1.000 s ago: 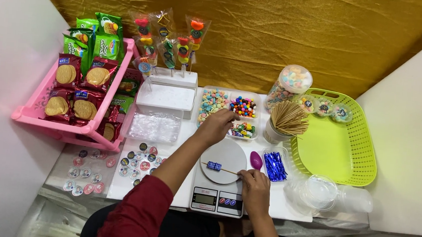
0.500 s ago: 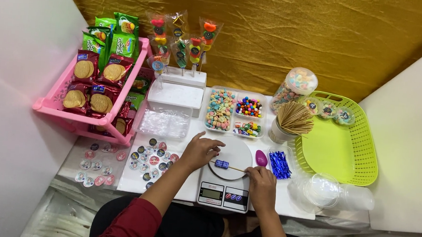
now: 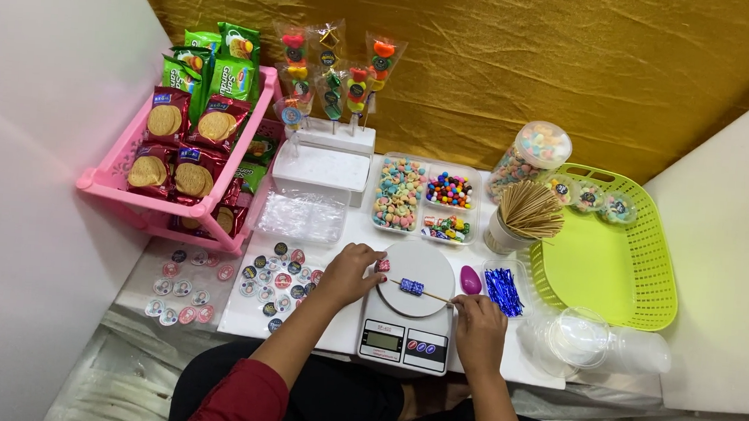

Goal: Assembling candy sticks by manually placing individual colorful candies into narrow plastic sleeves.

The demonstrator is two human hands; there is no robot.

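A thin wooden skewer (image 3: pixel 422 290) lies across the round white platform of the digital kitchen scale (image 3: pixel 406 307), and so far it carries only one small blue candy (image 3: pixel 411 286) near its middle, so I judge the stick barely begun beside the full, wrapped candy skewers (image 3: pixel 331 71) standing in the white foam block behind the scale. The left hand (image 3: pixel 351 272) has its fingers pinched on a small pink sweet (image 3: pixel 383 265) at the skewer's far tip, at the scale's left rim. The right hand (image 3: pixel 479 325) grasps the skewer's near end between fingertips at the scale's right edge. Just behind the scale sits a clear plastic compartment tray (image 3: pixel 424 199) of pastel rings and glossy round beads of candy; right of the scale are a cup of bare sticks (image 3: pixel 525 214), shiny blue foil twist ties (image 3: pixel 503 291) and a lime-green slatted plastic basket (image 3: pixel 630 264). Left of the scale, round paper stickers (image 3: pixel 275 275) dot the white worktop (image 3: pixel 331 326).
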